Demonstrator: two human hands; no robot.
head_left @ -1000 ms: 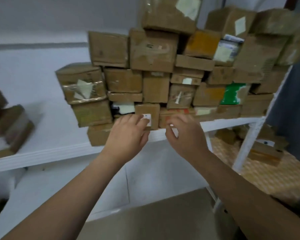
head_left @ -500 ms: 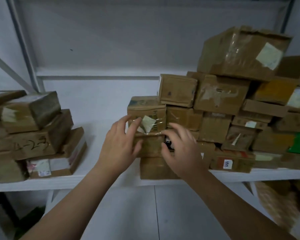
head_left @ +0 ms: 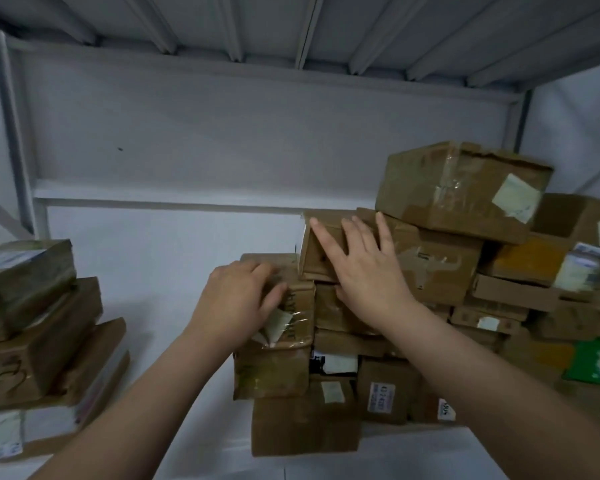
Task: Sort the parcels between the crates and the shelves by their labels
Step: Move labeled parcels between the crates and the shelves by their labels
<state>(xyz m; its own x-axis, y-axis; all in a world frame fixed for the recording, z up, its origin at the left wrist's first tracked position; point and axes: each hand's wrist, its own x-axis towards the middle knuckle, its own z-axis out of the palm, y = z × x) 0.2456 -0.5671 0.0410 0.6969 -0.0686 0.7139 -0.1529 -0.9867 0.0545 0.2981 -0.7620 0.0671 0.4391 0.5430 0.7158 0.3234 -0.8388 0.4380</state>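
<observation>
A wall of brown cardboard parcels (head_left: 430, 258) fills the right half of a white shelf (head_left: 174, 278). My left hand (head_left: 238, 301) lies over the upper left corner of a taped parcel with a peeling pale label (head_left: 291, 327), fingers curled over its top edge and thumb on its front. Just to the right and higher, my right hand (head_left: 364, 268) presses flat with straight, spread fingers against the front of a plain brown parcel (head_left: 317, 252) on the stack's upper left.
A second pile of parcels (head_left: 32, 306) stands at the shelf's left end, with a bare gap between the piles. A large box (head_left: 458, 188) tops the right stack. A green parcel (head_left: 593, 362) sits far right. The upper shelf's underside (head_left: 291, 29) is close overhead.
The view has tilted up and left. Both hands rose from the stack's bottom row to its upper left; the right moved onto a higher parcel, the left onto the taped one.
</observation>
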